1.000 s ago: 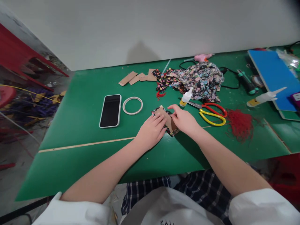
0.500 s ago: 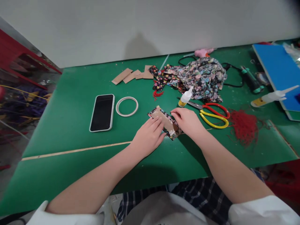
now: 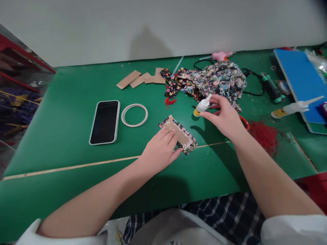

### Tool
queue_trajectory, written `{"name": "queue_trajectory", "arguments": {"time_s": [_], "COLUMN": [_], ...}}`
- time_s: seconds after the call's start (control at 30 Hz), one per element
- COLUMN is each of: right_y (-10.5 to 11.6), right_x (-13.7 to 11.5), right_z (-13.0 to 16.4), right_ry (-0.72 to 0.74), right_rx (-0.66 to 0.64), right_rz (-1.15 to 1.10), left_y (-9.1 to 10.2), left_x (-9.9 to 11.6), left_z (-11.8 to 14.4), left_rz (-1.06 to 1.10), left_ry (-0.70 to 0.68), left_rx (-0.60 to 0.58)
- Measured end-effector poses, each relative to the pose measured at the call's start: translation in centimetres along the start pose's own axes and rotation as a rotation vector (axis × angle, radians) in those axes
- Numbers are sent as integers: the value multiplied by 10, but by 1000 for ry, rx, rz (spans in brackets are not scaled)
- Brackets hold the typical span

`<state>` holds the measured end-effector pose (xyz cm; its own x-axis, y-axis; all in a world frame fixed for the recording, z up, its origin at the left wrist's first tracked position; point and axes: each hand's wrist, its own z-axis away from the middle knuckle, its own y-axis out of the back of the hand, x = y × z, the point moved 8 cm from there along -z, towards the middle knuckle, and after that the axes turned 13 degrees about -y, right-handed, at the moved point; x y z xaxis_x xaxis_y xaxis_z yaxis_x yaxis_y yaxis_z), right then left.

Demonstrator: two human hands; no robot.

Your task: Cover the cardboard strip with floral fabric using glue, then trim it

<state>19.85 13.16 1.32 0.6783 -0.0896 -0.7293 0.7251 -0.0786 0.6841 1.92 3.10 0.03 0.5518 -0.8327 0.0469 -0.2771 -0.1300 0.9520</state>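
Observation:
My left hand [image 3: 162, 144] lies with its fingers stretched over a small cardboard rectangle [image 3: 182, 137], holding it down. Under the cardboard is a piece of dark floral fabric [image 3: 191, 147], whose edges stick out around it. A shiny film shows along the cardboard's edges. My right hand [image 3: 224, 117] is at a small white glue bottle [image 3: 203, 104] with a yellow label. Its thumb and fingers are apart at the bottle's right side, and contact is hard to make out. Behind that hand the scissors [image 3: 244, 122] are mostly hidden, with a bit of red handle showing.
A phone [image 3: 105, 122] and a tape roll [image 3: 134, 115] lie to the left. Cardboard pieces [image 3: 129, 79], crumpled floral fabric [image 3: 217, 80] and a pink glue gun [image 3: 221, 56] are at the back. On the right are red threads [image 3: 264, 136], another glue bottle [image 3: 288, 109] and a blue board [image 3: 301, 81].
My right hand has left the fabric's edge and moved right and up to the glue bottle, its fingers spreading. My left hand stays on the cardboard. The view has shifted slightly.

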Motion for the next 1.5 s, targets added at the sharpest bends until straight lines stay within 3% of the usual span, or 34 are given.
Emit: {"name": "queue_trajectory", "arguments": {"time_s": [0.1, 0.17, 0.27, 0.4, 0.57, 0.77, 0.9, 1.03, 1.2, 1.33, 1.5], "right_y": [-19, -21, -19, -32, -54, -57, -57, -58, -55, -37, -24], "right_x": [-5, -11, -18, -21, -21, -44, -50, -51, -48, -50, -68], "right_z": [-13, -11, 1, 22, 36, 49, 55, 58, 60, 49, 28], "right_ry": [43, 44, 15, 1, 61, 290, 351, 389, 420, 425, 399], "right_rx": [-61, -56, -122, -386, -535, -405, -320, -282, -348, -331, -298], "right_rz": [195, 199, -36, -252, 101, 542, 678, 708, 587, 463, 520], "left_y": [-3, -4, -5, -6, -10, -10, -8, -7, -6, -7, -7], "left_x": [-1, -1, -2, -1, 3, 3, 4, 3, 2, 4, 5], "left_z": [0, 1, 2, 2, 2, 3, 2, 2, 2, 4, 4], "left_rz": [44, 57, 51, 30, 37, 38, 38, 35, 36, 17, -2], "left_ry": [17, 22, 21, 11, -25, -27, -34, -26, 3, -3, 1], "left_rx": [-46, -63, -71, -61, -83, -105, -105, -107, -105, -118, -103]}}
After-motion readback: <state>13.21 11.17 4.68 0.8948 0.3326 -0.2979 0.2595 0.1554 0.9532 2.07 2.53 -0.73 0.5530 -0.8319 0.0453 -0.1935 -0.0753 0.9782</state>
